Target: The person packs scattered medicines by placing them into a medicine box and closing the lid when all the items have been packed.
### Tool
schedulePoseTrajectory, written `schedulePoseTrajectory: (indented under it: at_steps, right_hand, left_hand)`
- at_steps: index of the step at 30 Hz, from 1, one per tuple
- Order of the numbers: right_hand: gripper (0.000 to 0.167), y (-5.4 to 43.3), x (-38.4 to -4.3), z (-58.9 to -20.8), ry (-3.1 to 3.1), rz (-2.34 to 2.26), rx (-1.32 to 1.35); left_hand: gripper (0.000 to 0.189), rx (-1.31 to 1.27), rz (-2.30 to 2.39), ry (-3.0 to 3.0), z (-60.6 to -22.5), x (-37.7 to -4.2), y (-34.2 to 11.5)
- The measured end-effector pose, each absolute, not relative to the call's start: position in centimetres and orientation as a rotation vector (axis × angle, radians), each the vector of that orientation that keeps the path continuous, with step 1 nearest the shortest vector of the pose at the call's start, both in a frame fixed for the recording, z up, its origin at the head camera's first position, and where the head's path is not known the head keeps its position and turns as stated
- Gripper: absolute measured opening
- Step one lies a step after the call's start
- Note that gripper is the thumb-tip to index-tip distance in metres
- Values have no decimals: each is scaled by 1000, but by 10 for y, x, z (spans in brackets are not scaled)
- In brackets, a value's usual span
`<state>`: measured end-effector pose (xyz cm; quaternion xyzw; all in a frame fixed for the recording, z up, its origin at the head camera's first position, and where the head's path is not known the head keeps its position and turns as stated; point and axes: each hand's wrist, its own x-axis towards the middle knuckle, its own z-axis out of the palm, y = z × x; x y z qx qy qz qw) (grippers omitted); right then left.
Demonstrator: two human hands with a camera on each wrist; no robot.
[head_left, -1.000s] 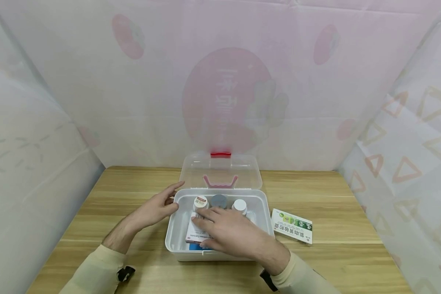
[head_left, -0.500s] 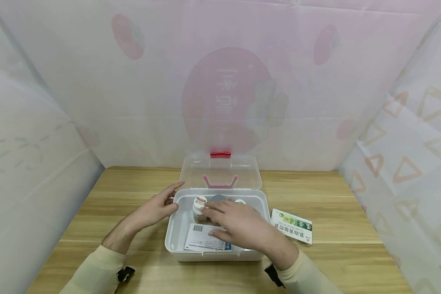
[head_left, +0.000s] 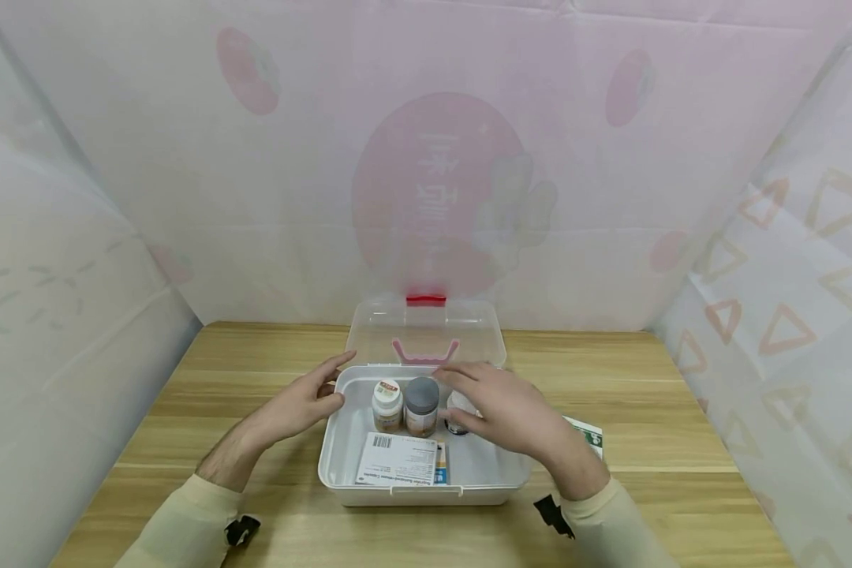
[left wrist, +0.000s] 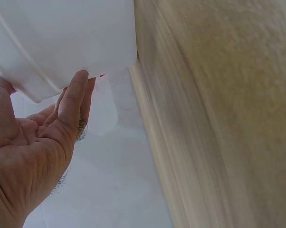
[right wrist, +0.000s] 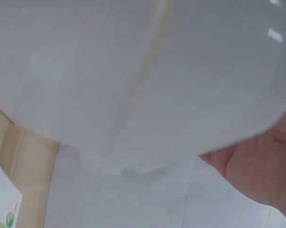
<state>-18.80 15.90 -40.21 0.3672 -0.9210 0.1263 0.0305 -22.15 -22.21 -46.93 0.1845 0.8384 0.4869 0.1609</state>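
A white plastic storage box stands on the table with its clear lid swung back. My left hand has its fingers extended against the box's left rim; the left wrist view has these fingers at the box's corner. Inside, a white-capped bottle and a grey-capped bottle stand upright side by side. My right hand, thumb and fingers spread, reaches over the right rim and partly hides another white bottle. In front of the bottles lies a white medicine carton, overlapping a blue-and-orange carton.
A green-and-white medicine box lies on the wooden table right of the storage box, mostly behind my right forearm. The lid carries a pink handle and a red latch. Patterned cloth walls enclose the table.
My right hand has moved from the white carton and left-hand bottles to the white bottle on the right. The carton now lies flat near the front wall. My left hand has not moved.
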Motion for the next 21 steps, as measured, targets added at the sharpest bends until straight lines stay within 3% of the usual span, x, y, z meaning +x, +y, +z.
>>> schedulePoseTrajectory:
  at_steps: [21]
  right_hand:
    - [60,230,-207,-398,-2981,495,785]
  left_hand:
    - [82,530,1387,2393,-469,-221,-222]
